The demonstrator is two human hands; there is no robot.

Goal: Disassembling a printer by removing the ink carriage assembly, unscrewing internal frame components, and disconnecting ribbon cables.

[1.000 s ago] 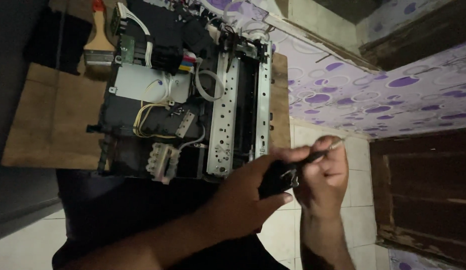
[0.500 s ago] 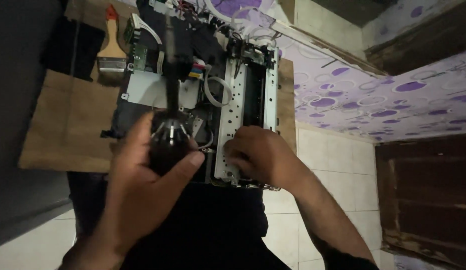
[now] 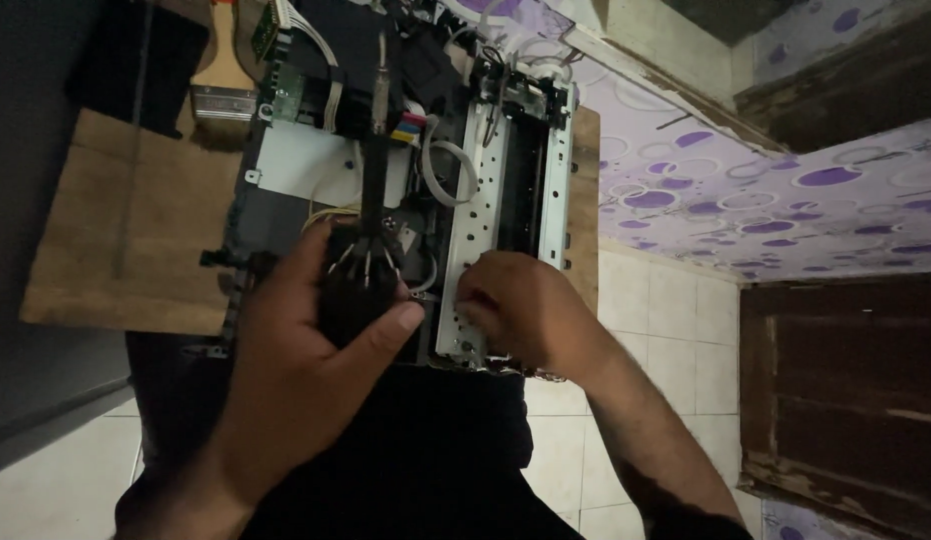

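Screwdriver [image 3: 371, 200]: rigid, light, I judge; my left hand [image 3: 306, 370] clenched round its ribbed handle; right hand [image 3: 521, 310] fingertips pressed onto the printer frame [image 3: 476, 200] beside it, holding nothing I can see.

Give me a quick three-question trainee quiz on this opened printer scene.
1. True or false: the left hand grips a dark-handled screwdriver.
2. The right hand rests on: A) the paintbrush B) the printer's metal frame C) the wooden board
3. Fill in: the paintbrush lies at the board's ___ edge.

Key: 1 true; 2 B; 3 far.
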